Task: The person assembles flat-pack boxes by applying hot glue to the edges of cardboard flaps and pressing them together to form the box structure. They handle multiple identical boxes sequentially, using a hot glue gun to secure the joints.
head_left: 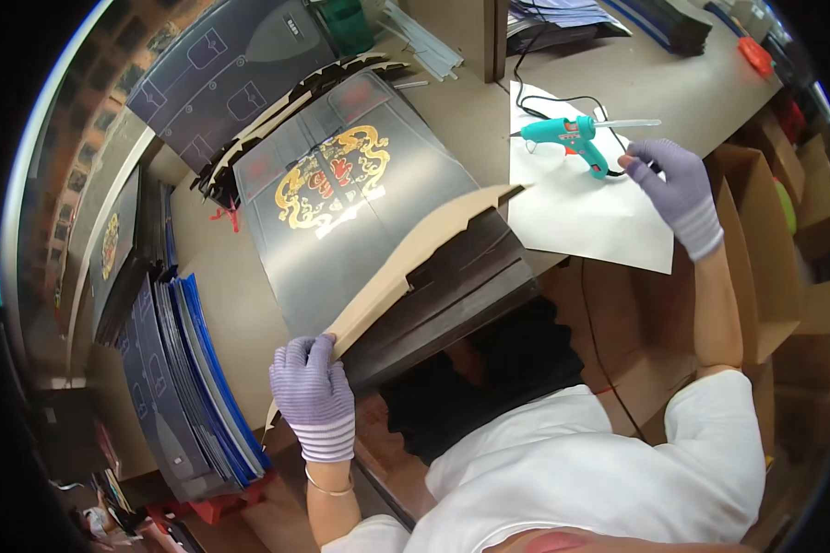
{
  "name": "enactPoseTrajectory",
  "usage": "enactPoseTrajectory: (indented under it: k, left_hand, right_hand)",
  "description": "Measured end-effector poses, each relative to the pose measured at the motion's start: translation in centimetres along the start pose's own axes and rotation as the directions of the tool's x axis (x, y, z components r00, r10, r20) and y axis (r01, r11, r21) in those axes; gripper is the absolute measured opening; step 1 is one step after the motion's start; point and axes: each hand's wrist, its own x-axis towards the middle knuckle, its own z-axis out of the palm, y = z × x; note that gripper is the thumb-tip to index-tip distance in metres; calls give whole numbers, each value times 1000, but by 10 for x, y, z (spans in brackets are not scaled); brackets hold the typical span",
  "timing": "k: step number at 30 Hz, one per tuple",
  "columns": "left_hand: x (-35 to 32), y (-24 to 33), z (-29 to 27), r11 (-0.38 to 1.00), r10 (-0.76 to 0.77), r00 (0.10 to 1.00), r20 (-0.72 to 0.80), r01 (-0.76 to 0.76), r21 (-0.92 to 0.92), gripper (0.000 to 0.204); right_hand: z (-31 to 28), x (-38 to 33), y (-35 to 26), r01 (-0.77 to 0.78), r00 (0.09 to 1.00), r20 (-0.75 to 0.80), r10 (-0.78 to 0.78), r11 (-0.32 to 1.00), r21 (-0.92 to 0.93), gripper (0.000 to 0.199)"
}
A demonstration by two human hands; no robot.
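My left hand (312, 387), in a purple-and-white striped glove, pinches the near end of a long curved cardboard strip (433, 230). The strip is tan on its face, with a black notched edge. It lies aslant over a stack of flat dark-grey printed box sheets (277, 249), whose top sheet bears a gold-and-red emblem. My right hand (675, 192), also gloved, hovers just beside the handle of a teal hot glue gun (563, 135). Its fingers are loosely bent and hold nothing that I can see. The gun stands on white paper (576, 217), a glue stick (632, 123) jutting from its back.
Behind the stack rise more printed sheets (231, 74) and notched strips. Loose glue sticks (424, 41) lie beside a green container (346, 26). Blue-edged folded boards (189, 369) stand at left. The gun's black cord (563, 99) crosses the paper; cardboard boxes (756, 249) stand at right.
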Motion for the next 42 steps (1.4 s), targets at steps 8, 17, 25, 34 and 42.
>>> enactPoseTrajectory:
  k: [8,17,25,34,42]
  left_hand:
    - [23,22,29,980,-97,995,-14,93,-175,24]
    - [18,8,23,909,-171,972,158,218,-356,28]
    - [18,-5,24,895,-116,979,166,175,-411,32]
    - [17,-7,21,878,-121,970,211,204,-433,31]
    - [18,-6,21,868,-128,965,230,221,-445,34]
  right_hand:
    - [90,72,83,-201,958,273,82,873,444,33]
    - [63,-29,-112,74,984,86,-159,789,610,27]
    - [127,-63,-172,469,826,144,-545,806,362,35]
    - [116,-64,-156,414,878,153,-453,881,231,32]
    - [124,-67,-166,441,871,87,-484,846,300,35]
